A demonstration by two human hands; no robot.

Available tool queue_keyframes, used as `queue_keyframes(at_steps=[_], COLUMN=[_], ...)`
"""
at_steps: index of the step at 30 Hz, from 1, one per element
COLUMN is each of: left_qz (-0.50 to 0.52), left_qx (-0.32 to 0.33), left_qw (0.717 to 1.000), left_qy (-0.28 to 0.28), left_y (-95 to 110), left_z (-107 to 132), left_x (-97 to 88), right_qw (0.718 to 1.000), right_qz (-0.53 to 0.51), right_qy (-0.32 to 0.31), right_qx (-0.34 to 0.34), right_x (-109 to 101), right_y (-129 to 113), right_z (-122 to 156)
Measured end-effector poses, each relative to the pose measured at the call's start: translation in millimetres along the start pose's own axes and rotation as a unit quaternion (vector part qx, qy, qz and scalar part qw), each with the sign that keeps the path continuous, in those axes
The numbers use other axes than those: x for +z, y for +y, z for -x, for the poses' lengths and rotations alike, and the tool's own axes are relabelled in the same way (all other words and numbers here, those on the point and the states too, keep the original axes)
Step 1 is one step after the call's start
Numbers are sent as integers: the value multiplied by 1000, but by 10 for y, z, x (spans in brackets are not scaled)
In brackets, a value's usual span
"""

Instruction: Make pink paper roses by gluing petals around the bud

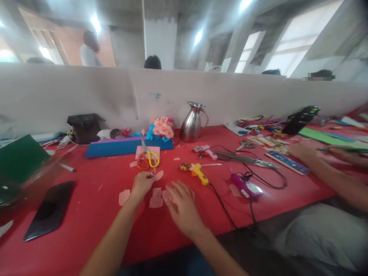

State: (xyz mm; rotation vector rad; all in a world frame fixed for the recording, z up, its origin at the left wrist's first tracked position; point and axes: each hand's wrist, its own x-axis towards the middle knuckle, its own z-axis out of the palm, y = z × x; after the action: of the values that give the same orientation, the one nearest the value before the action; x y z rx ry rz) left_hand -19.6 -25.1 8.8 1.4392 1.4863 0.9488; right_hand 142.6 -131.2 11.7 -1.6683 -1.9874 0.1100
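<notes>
Pink paper piece (158, 175) juts from the fingertips of a worker's L hand (140, 186), pinched by its edge over a red table (94, 207), just on the near side of scissors (156, 159) w/ red & yellow handles. R hand (182, 201) is open, fingers spread, near the L; can't tell if it touches the pink scrap (165, 194) by its thumb. More pink cutouts (156, 197) lie btwn & beside the hands. To their R: a yellow glue gun (198, 172) w/ trailing cord, then a purple socket box (241, 185). Behind, paper flowers (163, 128) in peach & blue sit near a metal jug (191, 124), upright in front of a white partition (109, 88). Far L, a dark phone (50, 211); far R, a co-worker's arm (336, 180) extends near a 2nd phone (287, 163).
</notes>
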Motion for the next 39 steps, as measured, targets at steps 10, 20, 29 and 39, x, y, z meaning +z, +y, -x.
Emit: queue_keyframes(at_steps=[10,20,29,39], left_qz=[-168,-101,-88,-74], left_qx=[-44,-59,-75,-82], left_qw=[983,991,992,993], left_qy=[-60,-64,-48,-49], left_y=[67,14,49,20], left_z=[-168,-191,-179,-189], left_x=[281,191,159,155], right_qw=[955,810,862,940], right_qz=[45,-468,-445,-314], right_qy=[-77,-9,51,-37], right_qx=[282,353,237,128], right_x=[-281,-307,-262,-147], right_y=[1169,818,659,624], right_z=[-706,-1024,-810,-551])
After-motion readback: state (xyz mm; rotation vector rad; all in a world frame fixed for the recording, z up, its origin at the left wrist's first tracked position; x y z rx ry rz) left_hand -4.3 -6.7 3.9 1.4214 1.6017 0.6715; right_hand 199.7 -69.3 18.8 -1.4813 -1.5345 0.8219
